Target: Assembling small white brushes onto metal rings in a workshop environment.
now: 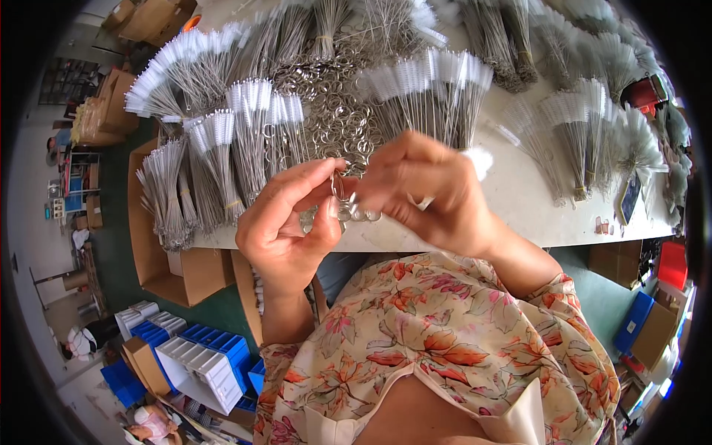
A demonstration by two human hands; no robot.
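Note:
Above the near edge of the table, my left hand (pixel 285 226) pinches a small metal ring (pixel 335 184) between thumb and index finger. My right hand (pixel 437 196) is just to the right of it, fingers curled and smeared by motion, so whether they hold anything does not show. Behind and below both hands spreads a pile of loose metal rings (pixel 337 119). Wire-handled brushes with white bristles (pixel 426 81) lie in a fanned bunch beyond my right hand. More bunches of such brushes (pixel 252 126) lie beyond my left hand.
Further brush bundles (pixel 582 126) cover the right of the white table (pixel 512 215). A dark flat device (pixel 629 199) lies near its right edge. An open cardboard box (pixel 185 278) stands left of the table, with blue and white bins (pixel 200 367) on the floor. Other people are in the far left background.

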